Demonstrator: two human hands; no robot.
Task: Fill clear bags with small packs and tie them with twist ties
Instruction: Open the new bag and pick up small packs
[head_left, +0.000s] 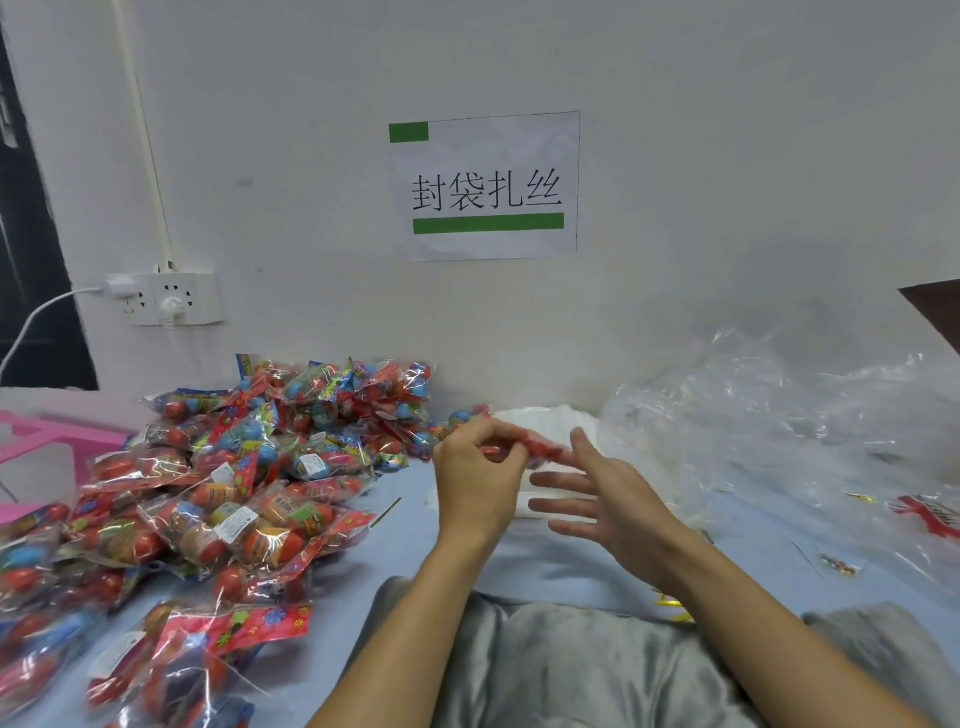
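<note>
The left hand (480, 470) pinches a small red pack (540, 448), blurred, perhaps its wrapper end, above the table's (571, 551) middle. The right hand (608, 499) hovers beside it, fingers spread. Filled bags (218, 493) heap left; clear bags (779, 415) far right.

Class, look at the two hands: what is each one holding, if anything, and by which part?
The left hand pinches a red pack by its near end. The right hand is open, holding nothing.

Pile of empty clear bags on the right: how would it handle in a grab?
The clear bags look crumpled and glossy: probably floppy, light and slippery. Heaped loosely, several would likely lift together. Unlikely to roll.
</note>
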